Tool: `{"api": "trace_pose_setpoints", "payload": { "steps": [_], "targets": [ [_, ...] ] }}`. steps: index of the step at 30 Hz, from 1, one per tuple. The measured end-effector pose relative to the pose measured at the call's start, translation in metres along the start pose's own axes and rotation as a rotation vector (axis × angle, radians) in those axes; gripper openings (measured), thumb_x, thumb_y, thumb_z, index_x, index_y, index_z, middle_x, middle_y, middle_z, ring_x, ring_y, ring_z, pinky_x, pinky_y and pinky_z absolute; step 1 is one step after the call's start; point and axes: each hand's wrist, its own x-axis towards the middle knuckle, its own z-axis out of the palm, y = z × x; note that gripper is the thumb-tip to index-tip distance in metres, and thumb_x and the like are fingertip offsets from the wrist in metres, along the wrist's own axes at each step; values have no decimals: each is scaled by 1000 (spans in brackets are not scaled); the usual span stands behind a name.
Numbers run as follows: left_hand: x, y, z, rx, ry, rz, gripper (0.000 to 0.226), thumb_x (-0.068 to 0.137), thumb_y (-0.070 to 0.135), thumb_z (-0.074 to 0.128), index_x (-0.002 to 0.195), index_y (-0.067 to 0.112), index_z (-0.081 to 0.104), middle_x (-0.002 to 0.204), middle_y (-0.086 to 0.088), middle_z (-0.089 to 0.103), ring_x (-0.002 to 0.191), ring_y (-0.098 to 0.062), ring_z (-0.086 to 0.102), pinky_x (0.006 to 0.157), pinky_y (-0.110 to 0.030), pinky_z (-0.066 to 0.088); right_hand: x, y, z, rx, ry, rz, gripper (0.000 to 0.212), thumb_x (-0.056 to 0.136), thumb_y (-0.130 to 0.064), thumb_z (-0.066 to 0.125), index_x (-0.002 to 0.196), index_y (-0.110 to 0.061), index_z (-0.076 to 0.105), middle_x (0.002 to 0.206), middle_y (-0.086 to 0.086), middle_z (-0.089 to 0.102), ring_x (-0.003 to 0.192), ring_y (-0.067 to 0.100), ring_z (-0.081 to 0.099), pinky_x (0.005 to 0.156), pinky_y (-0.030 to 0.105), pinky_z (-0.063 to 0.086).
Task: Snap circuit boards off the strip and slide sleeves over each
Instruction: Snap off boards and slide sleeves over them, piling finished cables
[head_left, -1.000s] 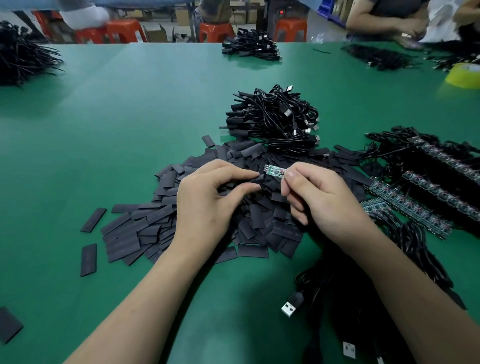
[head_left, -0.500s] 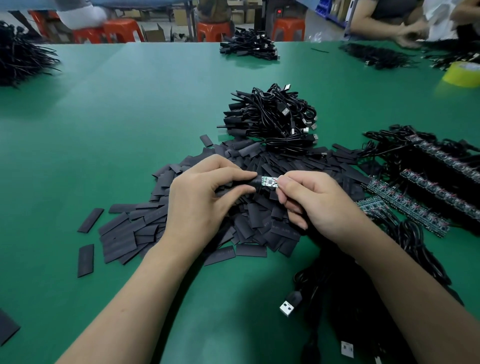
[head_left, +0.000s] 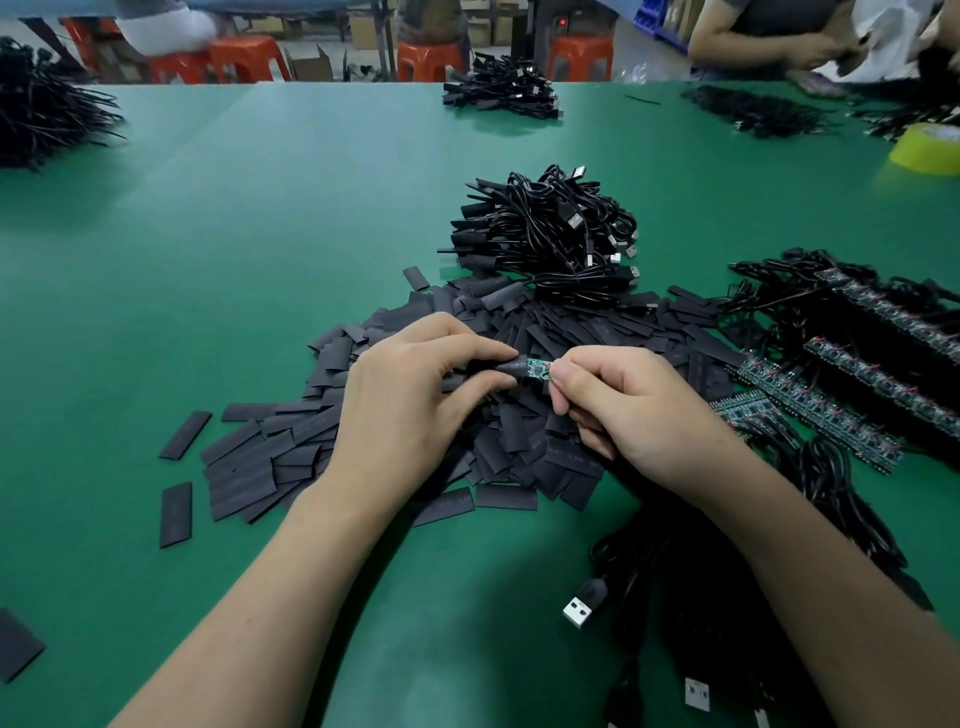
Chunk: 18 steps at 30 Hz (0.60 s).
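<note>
I see my left hand (head_left: 410, 410) and right hand (head_left: 639, 410) bare, both forearms bare as well, entering from seven and five o'clock. The fingernails look short and plain.

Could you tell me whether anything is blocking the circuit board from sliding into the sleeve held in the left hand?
Nothing visible does. The right hand pinches the circuit board, whose end meets the mouth of the sleeve pinched by the left hand. Only the loose sleeve pile lies beneath them.
</note>
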Motion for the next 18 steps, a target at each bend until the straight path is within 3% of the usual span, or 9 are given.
{"api": "trace_pose_setpoints", "payload": {
  "steps": [11,14,18],
  "targets": [
    [2,5,-4,-24,-106,124,21,87,30,79,107,22,81,100,12,67,89,-8,65,81,-33,55,1,1,0,73,-80,-2,36,99,-38,48,72,-20,62,54,-1,39,48,20,39,49,28,34],
    [2,5,-2,-40,-112,105,23,89,27,79,111,19,80,100,8,67,89,-10,64,82,-33,54,0,2,-1,-9,-22,-21,29,97,-43,51,81,-23,64,56,-1,47,51,18,46,56,32,37],
    [2,4,-5,-60,-79,75,21,88,21,81,109,18,79,97,7,67,89,-8,63,81,-31,53,-2,0,-4,-218,160,-164,6,93,-33,68,94,-31,62,73,-10,63,60,11,52,58,16,38]
  ]
}}
